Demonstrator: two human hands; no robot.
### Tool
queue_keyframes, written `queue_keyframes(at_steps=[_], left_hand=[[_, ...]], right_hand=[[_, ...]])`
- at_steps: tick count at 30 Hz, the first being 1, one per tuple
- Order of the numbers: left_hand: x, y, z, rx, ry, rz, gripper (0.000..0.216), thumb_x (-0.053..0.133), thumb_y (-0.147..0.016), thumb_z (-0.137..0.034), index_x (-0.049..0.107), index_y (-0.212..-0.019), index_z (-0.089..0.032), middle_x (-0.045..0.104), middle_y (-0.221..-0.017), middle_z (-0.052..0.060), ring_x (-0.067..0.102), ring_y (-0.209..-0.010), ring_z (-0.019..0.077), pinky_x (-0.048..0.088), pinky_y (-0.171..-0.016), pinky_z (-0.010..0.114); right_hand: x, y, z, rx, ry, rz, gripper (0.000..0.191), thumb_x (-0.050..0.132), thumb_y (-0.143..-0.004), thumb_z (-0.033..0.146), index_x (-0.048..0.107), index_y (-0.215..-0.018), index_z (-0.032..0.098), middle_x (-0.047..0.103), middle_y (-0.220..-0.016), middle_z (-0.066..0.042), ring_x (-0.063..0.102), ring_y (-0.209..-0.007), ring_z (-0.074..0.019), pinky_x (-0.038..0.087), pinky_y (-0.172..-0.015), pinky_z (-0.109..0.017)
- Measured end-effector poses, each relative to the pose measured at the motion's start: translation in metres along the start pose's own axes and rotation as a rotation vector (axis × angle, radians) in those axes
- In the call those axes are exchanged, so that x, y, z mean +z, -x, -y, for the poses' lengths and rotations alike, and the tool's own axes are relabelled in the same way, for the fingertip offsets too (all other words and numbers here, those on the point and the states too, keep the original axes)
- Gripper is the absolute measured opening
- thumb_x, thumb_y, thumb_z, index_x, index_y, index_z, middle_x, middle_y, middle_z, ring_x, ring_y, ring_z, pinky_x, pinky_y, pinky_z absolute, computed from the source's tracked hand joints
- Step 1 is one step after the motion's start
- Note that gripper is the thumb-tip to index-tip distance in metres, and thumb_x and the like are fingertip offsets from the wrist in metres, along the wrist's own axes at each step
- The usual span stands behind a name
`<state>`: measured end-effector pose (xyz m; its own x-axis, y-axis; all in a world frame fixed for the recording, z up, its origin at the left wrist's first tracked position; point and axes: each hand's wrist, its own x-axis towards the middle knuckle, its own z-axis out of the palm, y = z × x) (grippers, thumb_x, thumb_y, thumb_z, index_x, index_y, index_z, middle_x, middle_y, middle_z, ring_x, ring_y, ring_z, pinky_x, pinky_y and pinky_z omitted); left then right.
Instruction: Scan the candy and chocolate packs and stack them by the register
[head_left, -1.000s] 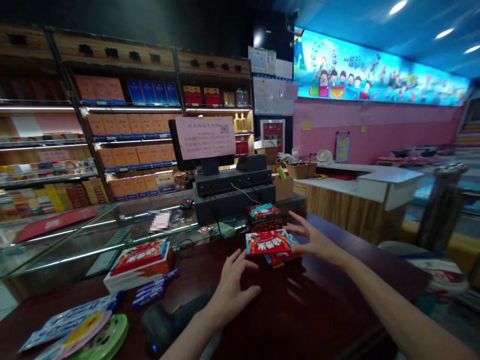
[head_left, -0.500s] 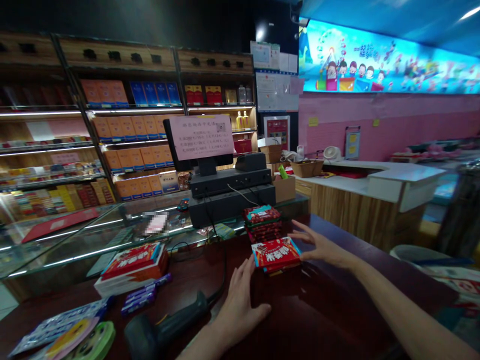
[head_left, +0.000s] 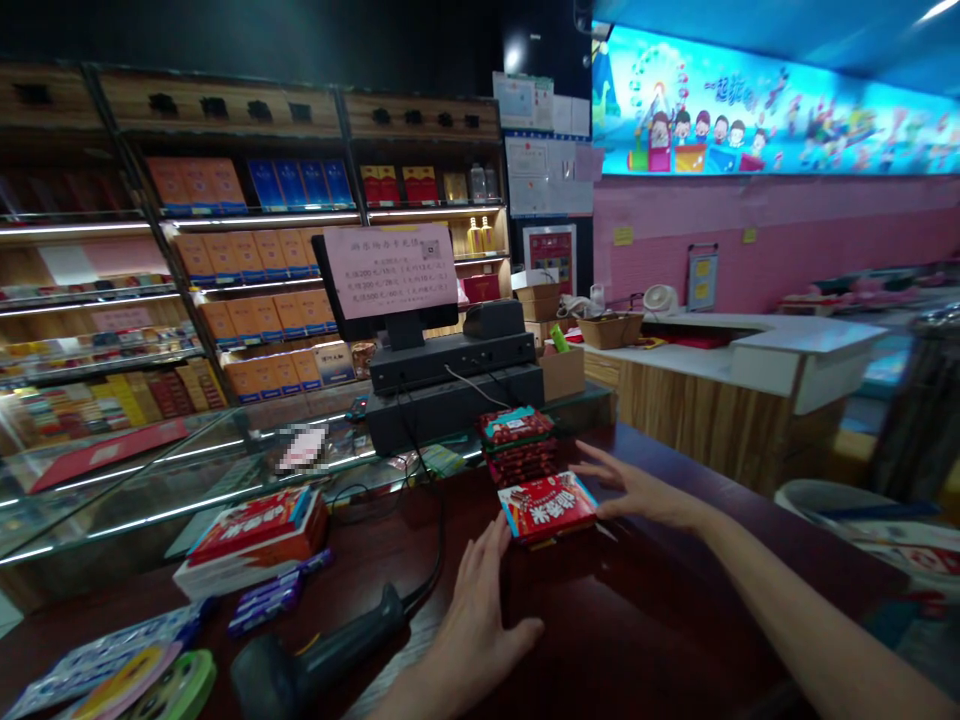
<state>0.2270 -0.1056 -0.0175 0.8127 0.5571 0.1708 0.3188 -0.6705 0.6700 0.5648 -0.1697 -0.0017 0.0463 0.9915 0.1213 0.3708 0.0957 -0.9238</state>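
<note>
Head cam – L hand (head_left: 484, 612) has fingers loosely extended, gripping nothing, tips by the left edge of the red packet pile (head_left: 550, 506); R hand (head_left: 639, 492) is at its right edge, thumb & fingers apart, not clenched. Can't tell if either presses on it. Pile lies on dark counter (head_left: 622, 620), just near side of dark-red packet stack (head_left: 517, 450) – scanner (head_left: 330, 645) near left, white box (head_left: 217, 578) w/ red packs farther left.

The dim scene is lit by shelf light strips (head_left: 262, 218) beyond the left grip (head_left: 480, 600) and a mural lightbox (head_left: 712, 110) beyond the right grip (head_left: 641, 497), with faint glare on the table (head_left: 630, 610) and blurred edges.
</note>
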Motion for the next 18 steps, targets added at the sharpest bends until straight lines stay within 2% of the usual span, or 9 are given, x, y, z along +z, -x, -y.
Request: queue_keyframes(at_steps=[9,14,18], left_hand=[[0.0,0.0,-0.009,0.023,0.018,0.0,0.101,0.064,-0.069,-0.019,0.015,-0.157,-0.026,0.019,-0.164,0.005,0.012,-0.152,0.0281,0.01,-0.125,0.055],[-0.002,0.002,-0.007,0.009,0.032,-0.009,0.102,0.066,-0.07,-0.022,0.014,-0.157,-0.025,0.022,-0.164,0.006,0.01,-0.153,0.0297,0.014,-0.124,0.055],[-0.011,0.006,-0.007,0.008,0.027,-0.027,0.101,0.068,-0.07,-0.024,0.016,-0.157,-0.024,0.021,-0.164,0.005,0.01,-0.152,0.031,0.015,-0.124,0.054]], right_hand=[[0.0,0.0,0.004,0.025,-0.057,0.022,0.107,0.083,-0.07,0.034,0.02,-0.157,0.028,0.044,-0.154,-0.01,0.042,-0.141,-0.027,0.031,-0.118,-0.047],[0.002,0.003,0.009,0.018,0.0,-0.038,0.109,0.085,-0.067,0.04,0.023,-0.156,0.03,0.036,-0.158,-0.01,0.035,-0.145,-0.0284,0.029,-0.119,-0.049],[0.004,0.007,0.026,-0.008,0.038,-0.106,0.102,0.083,-0.067,0.048,0.031,-0.153,0.03,0.041,-0.155,-0.01,0.036,-0.144,-0.0308,0.03,-0.118,-0.053]])
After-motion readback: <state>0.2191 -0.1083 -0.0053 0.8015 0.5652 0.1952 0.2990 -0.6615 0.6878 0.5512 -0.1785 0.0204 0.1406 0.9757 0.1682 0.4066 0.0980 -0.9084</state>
